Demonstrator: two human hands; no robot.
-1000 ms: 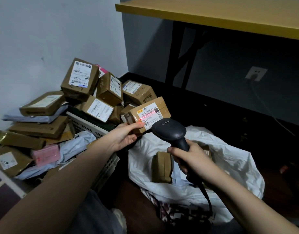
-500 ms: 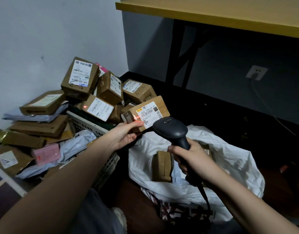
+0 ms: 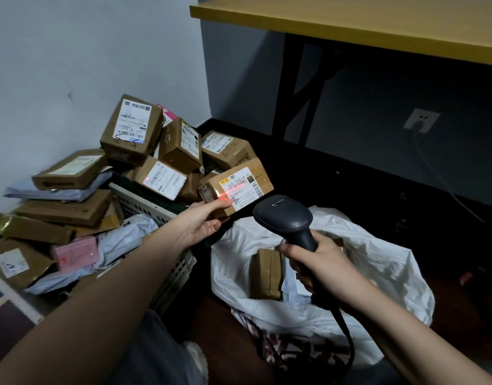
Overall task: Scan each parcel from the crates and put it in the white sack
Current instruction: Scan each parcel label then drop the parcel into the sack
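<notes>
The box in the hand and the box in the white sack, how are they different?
The held box is gripped by the left hand above the crate; the sack box lies loose inside the white sack.
The held box shows a white label with a red scanner line across it; the sack box shows only plain taped cardboard.
Both are small brown cardboard parcels.

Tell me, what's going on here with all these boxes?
A person is scanning parcels. The left hand holds a small cardboard parcel up, label facing out, while the right hand grips a black barcode scanner aimed at it; a red scan line falls across the label. Below, the white sack lies open with one brown box inside. More parcels are heaped on the white crate to the left.
</notes>
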